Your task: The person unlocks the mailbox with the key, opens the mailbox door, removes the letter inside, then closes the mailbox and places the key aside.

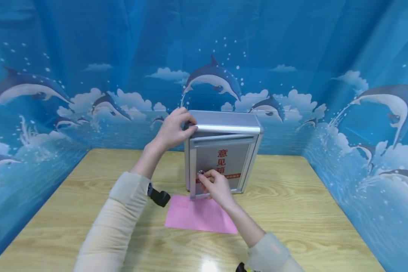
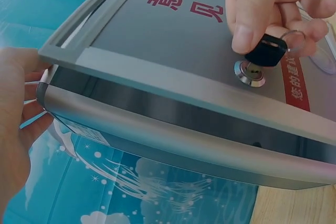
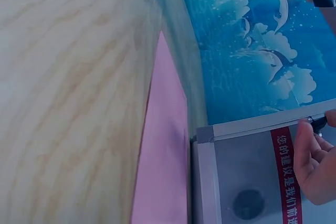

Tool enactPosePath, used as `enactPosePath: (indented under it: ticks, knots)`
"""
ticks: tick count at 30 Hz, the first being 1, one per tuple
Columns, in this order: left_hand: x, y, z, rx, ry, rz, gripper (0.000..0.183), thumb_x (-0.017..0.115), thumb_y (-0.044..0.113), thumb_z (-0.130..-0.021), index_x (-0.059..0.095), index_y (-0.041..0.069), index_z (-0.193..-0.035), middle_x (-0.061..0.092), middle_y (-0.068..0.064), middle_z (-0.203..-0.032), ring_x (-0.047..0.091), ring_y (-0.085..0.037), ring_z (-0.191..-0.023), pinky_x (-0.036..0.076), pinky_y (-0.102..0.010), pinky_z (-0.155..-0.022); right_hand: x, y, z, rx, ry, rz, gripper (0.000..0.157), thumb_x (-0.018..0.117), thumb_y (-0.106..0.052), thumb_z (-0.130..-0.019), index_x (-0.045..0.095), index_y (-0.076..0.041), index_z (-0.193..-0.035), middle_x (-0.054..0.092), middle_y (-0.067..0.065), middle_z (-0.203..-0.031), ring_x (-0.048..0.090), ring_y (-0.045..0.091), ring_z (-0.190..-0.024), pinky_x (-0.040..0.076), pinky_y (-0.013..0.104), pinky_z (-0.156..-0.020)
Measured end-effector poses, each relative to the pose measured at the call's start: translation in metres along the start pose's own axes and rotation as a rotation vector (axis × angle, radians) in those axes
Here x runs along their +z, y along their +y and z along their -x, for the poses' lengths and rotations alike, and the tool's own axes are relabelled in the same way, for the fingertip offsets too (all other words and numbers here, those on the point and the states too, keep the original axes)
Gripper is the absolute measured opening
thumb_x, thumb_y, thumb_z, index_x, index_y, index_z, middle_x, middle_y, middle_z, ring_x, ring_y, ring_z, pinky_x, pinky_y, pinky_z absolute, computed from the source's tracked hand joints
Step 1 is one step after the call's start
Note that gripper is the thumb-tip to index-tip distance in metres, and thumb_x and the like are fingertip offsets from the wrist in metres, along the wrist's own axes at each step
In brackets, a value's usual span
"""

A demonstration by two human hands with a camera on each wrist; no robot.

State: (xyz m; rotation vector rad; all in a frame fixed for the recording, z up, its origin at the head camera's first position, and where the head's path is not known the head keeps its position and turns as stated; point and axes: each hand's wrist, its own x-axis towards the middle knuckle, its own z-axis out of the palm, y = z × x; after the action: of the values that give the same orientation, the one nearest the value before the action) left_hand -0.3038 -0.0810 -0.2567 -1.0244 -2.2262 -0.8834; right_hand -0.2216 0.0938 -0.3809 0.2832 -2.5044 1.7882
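Note:
A grey metal suggestion box [image 1: 224, 119] with red characters stands upright on the table. Its front door [image 2: 173, 45] is ajar, with a dark gap along the lock side in the left wrist view. My left hand [image 1: 173, 128] grips the box's upper left corner, thumb on the front edge. Between thumb and fingers, my right hand [image 1: 217, 187] pinches a black-headed key [image 2: 266, 51], whose blade sits in the round lock [image 2: 250, 73] on the door. A key ring [image 2: 295, 40] hangs from the key's head. In front of the box lies a pink sheet of paper [image 1: 200, 217].
The wood-grain table [image 1: 292, 211] spreads out around the box. Behind and at both sides hangs a blue curtain [image 1: 139, 56] printed with dolphins. A black wrist camera [image 1: 159, 196] sits on the left forearm, over the table beside the pink sheet.

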Motion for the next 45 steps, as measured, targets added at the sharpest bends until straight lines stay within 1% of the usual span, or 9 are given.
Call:
enactPosePath:
  ticks: [1,5,9,16,19,25,33,39,45]
  knots:
    - [-0.001,0.0,0.0,-0.003,-0.001,-0.005,0.006,0.063,0.009,-0.087,0.067,0.005,-0.088,0.052,-0.006,-0.083,0.045,-0.021,-0.08,0.038,-0.037,-0.074,0.001,0.005,-0.004,-0.01,0.006,0.03,0.028,0.06,-0.027,-0.091,0.061,0.0,-0.097,0.065,0.01,-0.071,0.059,0.018,-0.057,0.051,0.042,-0.049]
    - [-0.002,0.001,0.0,-0.008,-0.005,-0.021,0.007,0.063,0.01,-0.087,0.067,0.005,-0.089,0.052,-0.007,-0.084,0.045,-0.022,-0.08,0.038,-0.038,-0.073,0.001,0.003,-0.011,-0.057,0.02,0.14,0.026,0.059,-0.027,-0.091,0.063,-0.001,-0.095,0.063,0.006,-0.067,0.062,0.025,-0.058,0.049,0.033,-0.05]
    - [-0.001,0.0,0.001,0.005,-0.007,-0.023,0.008,0.063,0.01,-0.087,0.067,0.004,-0.09,0.052,-0.007,-0.084,0.045,-0.022,-0.08,0.038,-0.037,-0.072,0.001,0.0,-0.015,-0.071,0.011,0.224,0.026,0.057,-0.028,-0.092,0.063,-0.003,-0.096,0.062,0.002,-0.066,0.062,0.027,-0.06,0.046,0.029,-0.05]
    - [0.0,-0.002,0.005,0.006,-0.018,0.007,0.013,0.068,0.013,-0.084,0.066,0.005,-0.094,0.053,-0.007,-0.089,0.045,-0.02,-0.082,0.039,-0.036,-0.073,0.002,-0.004,-0.019,-0.12,0.046,0.426,0.025,0.054,-0.031,-0.092,0.065,-0.008,-0.092,0.058,-0.004,-0.064,0.052,0.011,-0.052,0.043,0.027,-0.048]
    - [0.0,-0.002,0.006,0.013,-0.028,0.008,0.017,0.07,0.015,-0.083,0.066,0.005,-0.096,0.052,-0.007,-0.09,0.045,-0.021,-0.082,0.039,-0.037,-0.073,0.004,-0.005,-0.022,-0.14,0.068,0.479,0.025,0.054,-0.031,-0.092,0.065,-0.008,-0.092,0.058,-0.003,-0.065,0.05,0.009,-0.051,0.043,0.026,-0.05]
    - [-0.001,-0.004,0.008,0.03,-0.036,-0.018,0.017,0.067,0.007,-0.083,0.065,0.004,-0.099,0.053,-0.009,-0.093,0.047,-0.021,-0.084,0.041,-0.037,-0.074,0.005,-0.006,-0.023,-0.157,0.081,0.514,0.024,0.056,-0.029,-0.091,0.065,-0.008,-0.092,0.061,-0.001,-0.069,0.052,0.01,-0.054,0.044,0.027,-0.053]
    - [0.0,-0.003,0.007,0.067,-0.021,-0.041,0.015,0.064,0.002,-0.083,0.065,0.003,-0.098,0.053,-0.009,-0.092,0.046,-0.021,-0.08,0.04,-0.035,-0.072,0.008,-0.006,-0.023,-0.192,0.107,0.495,0.021,0.055,-0.025,-0.092,0.064,-0.006,-0.09,0.064,0.003,-0.074,0.056,0.013,-0.059,0.047,0.026,-0.055]
    - [0.0,-0.002,0.007,0.105,-0.01,-0.078,0.015,0.064,0.001,-0.082,0.064,0.002,-0.097,0.053,-0.01,-0.092,0.047,-0.022,-0.08,0.041,-0.035,-0.071,0.01,-0.008,-0.024,-0.238,0.119,0.573,0.022,0.054,-0.023,-0.093,0.063,-0.002,-0.091,0.063,0.005,-0.071,0.055,0.015,-0.055,0.046,0.026,-0.051]
    - [0.002,-0.005,0.007,0.165,0.002,-0.136,0.017,0.064,0.0,-0.08,0.063,0.001,-0.097,0.053,-0.01,-0.091,0.047,-0.022,-0.079,0.042,-0.035,-0.07,0.012,-0.005,-0.025,-0.287,0.157,0.66,0.022,0.054,-0.022,-0.094,0.061,-0.005,-0.083,0.06,0.003,-0.065,0.052,0.015,-0.05,0.043,0.026,-0.046]
